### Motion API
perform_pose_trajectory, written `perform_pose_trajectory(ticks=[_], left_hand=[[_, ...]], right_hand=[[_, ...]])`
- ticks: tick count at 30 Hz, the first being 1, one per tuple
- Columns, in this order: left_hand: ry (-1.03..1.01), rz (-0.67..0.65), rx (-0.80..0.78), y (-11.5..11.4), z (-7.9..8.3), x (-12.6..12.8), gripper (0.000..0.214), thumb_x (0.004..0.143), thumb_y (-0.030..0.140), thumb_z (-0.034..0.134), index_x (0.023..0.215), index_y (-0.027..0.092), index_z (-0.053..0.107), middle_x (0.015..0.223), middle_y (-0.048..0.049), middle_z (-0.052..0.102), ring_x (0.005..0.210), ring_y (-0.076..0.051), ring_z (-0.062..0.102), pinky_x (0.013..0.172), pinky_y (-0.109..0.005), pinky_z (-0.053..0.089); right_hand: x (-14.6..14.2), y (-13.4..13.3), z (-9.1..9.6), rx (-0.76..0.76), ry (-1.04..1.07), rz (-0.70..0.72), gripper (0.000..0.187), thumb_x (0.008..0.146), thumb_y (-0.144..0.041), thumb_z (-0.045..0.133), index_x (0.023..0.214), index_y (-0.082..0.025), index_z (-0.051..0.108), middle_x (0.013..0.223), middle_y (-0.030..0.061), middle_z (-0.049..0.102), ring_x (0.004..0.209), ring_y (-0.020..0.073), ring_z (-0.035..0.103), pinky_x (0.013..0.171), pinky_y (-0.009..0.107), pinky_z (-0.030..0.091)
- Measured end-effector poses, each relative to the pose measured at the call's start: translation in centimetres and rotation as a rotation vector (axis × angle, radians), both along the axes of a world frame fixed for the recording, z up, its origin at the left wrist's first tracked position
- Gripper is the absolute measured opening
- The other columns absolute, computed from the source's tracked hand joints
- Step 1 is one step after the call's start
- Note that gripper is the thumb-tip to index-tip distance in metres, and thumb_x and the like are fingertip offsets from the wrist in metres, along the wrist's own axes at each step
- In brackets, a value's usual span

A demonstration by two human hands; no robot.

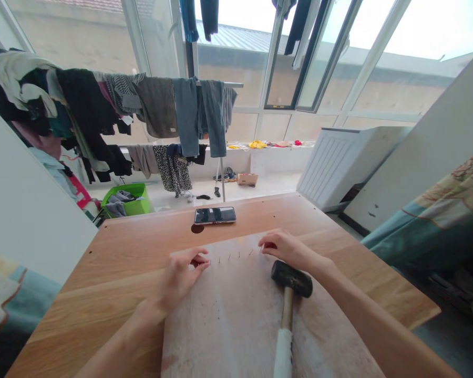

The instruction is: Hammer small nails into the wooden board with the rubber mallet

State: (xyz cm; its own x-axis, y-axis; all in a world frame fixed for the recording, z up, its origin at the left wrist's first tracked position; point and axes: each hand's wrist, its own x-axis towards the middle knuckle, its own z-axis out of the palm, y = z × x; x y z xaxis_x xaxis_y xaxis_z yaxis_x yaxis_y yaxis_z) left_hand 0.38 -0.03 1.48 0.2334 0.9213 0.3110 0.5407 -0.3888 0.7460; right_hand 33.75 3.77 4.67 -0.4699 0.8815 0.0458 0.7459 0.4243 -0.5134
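Note:
A pale wooden board lies on the table, with several thin nails standing in a row near its far end, some leaning. At the row's left end my left hand is closed, thumb and fingertips pinched on a nail that is mostly hidden. My right hand pinches another nail at the right end of the row, and its wrist rests just beyond the hammer. That hammer has a black head and a wood handle with a white grip, and it lies on the board's right side.
A smartphone lies beyond the board beside a dark round hole in the wooden table. Behind the table stand a laundry-hung drying rack, a green basket and a white ribbed appliance. Curtains hang at right.

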Motion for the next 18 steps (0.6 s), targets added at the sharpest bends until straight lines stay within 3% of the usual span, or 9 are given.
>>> perform_pose_trajectory(ticks=[3, 7, 13, 18], left_hand=[[0.012, -0.025, 0.002, 0.5, -0.3, 0.8, 0.016, 0.082, 0.019, 0.069, 0.097, 0.023, 0.071, 0.084, 0.0009, 0.080, 0.078, -0.019, 0.077, 0.075, -0.028, 0.061], [0.004, -0.001, 0.078, 0.7, -0.5, 1.4, 0.012, 0.083, 0.022, 0.072, 0.095, 0.023, 0.070, 0.082, 0.0017, 0.080, 0.075, -0.018, 0.077, 0.077, -0.028, 0.061], [-0.017, -0.083, 0.024, 0.8, -0.5, 2.5, 0.012, 0.084, 0.016, 0.067, 0.094, 0.021, 0.069, 0.085, 0.0006, 0.079, 0.076, -0.017, 0.076, 0.074, -0.026, 0.061], [-0.055, -0.067, 0.039, 0.9, -0.3, 3.5, 0.012, 0.085, 0.018, 0.067, 0.097, 0.020, 0.071, 0.086, -0.0012, 0.078, 0.074, -0.017, 0.074, 0.075, -0.027, 0.060]], right_hand=[[-0.9, -0.1, 0.9, 0.026, 0.009, 0.005, 0.018, 0.097, -0.025, 0.064, 0.085, -0.018, 0.076, 0.086, 0.0033, 0.077, 0.081, 0.0177, 0.070, 0.080, 0.031, 0.054], [-1.7, -0.2, 0.9, -0.001, -0.020, 0.008, 0.018, 0.098, -0.027, 0.064, 0.090, -0.017, 0.076, 0.086, 0.0027, 0.077, 0.080, 0.0179, 0.071, 0.077, 0.030, 0.054], [-3.4, 0.2, 0.2, -0.099, -0.136, 0.070, 0.028, 0.100, -0.034, 0.064, 0.124, -0.019, 0.066, 0.125, 0.0083, 0.069, 0.102, 0.0220, 0.070, 0.088, 0.043, 0.060], [-3.9, 0.4, 1.3, -0.120, -0.187, 0.070, 0.030, 0.100, -0.034, 0.065, 0.126, -0.019, 0.065, 0.128, 0.0086, 0.068, 0.105, 0.0232, 0.069, 0.089, 0.044, 0.060]])
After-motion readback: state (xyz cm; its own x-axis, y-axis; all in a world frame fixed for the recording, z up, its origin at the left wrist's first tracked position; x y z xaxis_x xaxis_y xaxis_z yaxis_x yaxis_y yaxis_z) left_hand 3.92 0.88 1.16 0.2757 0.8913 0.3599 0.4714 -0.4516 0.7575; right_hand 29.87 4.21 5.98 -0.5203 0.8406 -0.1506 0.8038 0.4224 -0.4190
